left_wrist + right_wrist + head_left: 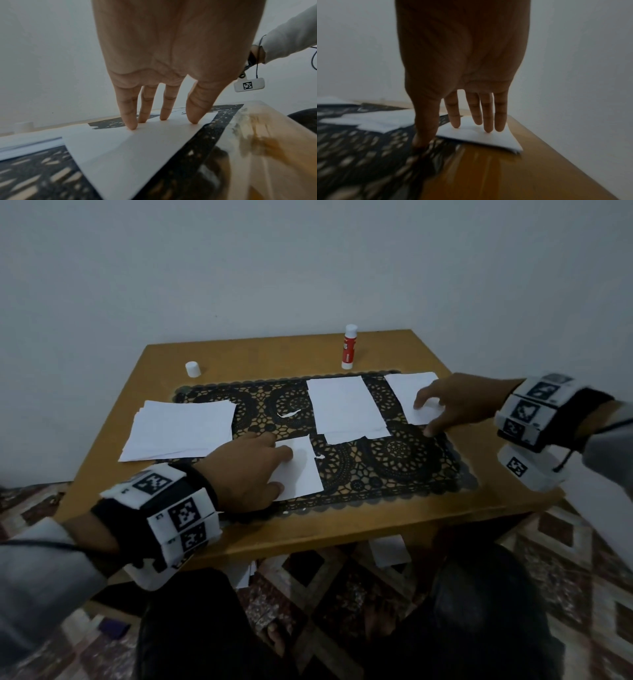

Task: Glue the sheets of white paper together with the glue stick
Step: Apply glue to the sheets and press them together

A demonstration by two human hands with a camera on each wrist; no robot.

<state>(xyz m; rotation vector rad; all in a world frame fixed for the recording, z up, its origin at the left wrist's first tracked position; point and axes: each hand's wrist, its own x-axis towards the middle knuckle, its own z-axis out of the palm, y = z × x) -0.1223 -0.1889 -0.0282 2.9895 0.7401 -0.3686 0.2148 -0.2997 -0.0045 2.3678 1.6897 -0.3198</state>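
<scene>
My left hand [253,467] lies flat with straight fingers [132,121] pressing a small white sheet [303,470] [137,155] near the mat's front. My right hand [455,402] presses its straight fingers [488,121] on another white sheet [409,395] [479,138] at the mat's right end, thumb on the mat. A larger glued sheet [346,405] lies between them. A stack of white paper [181,429] sits at the left. The red-and-white glue stick [349,347] stands uncapped at the table's back, its white cap [193,369] at the back left.
A black lace placemat [404,460] covers the middle of the small wooden table [342,529]. Small torn paper scraps [289,414] lie on the mat. A plain wall stands close behind. Patterned carpet [565,559] and my knees are below the front edge.
</scene>
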